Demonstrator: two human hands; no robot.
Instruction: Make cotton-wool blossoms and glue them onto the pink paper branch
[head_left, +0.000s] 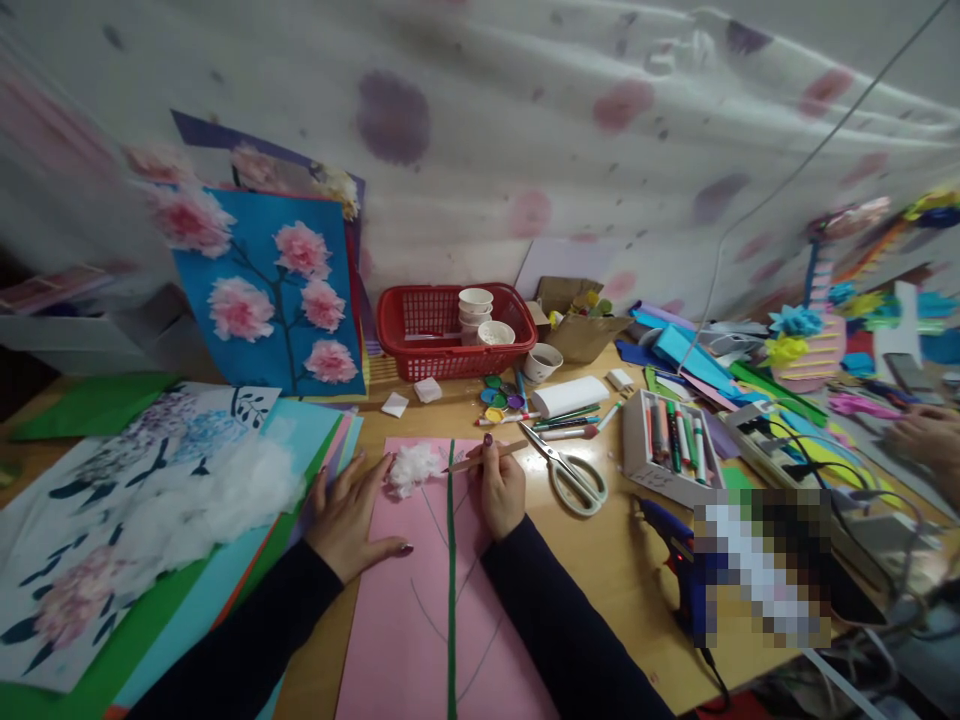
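- pink sheet (390, 640): lies flat on the worktop (600, 560) before the person; a green stem (451, 560) runs lengthwise along it, with thin grey lines slanting off to either side.
- white tuft (412, 470): sits near the sheet's far edge, just left of the stem; fluffy and irregular in outline.
- left hand (352, 525): fingers open and spread, the foremost tips at the tuft's left edge, the thumb reaching over the pink sheet.
- right hand (501, 490): fingers closed about a slender brown tool (469, 462), whose tip points left at the stem, near the tuft; whether brush or pencil cannot be told.
- right of the sheet: scissors (574, 483) with pale handles, then a box of markers (664, 478) and a blue glue gun (675, 540).
- beyond the sheet: a white roll (571, 397) and a red basket (450, 362) containing paper cups (475, 300).
- left of the sheet: white fluffy wadding (232, 490) upon a flower-patterned sheet (45, 520); behind, a blue panel (262, 215) bearing pink blossoms stands upright.
- far right: another person's hand (926, 445), partly in view, beyond a power strip (765, 435).
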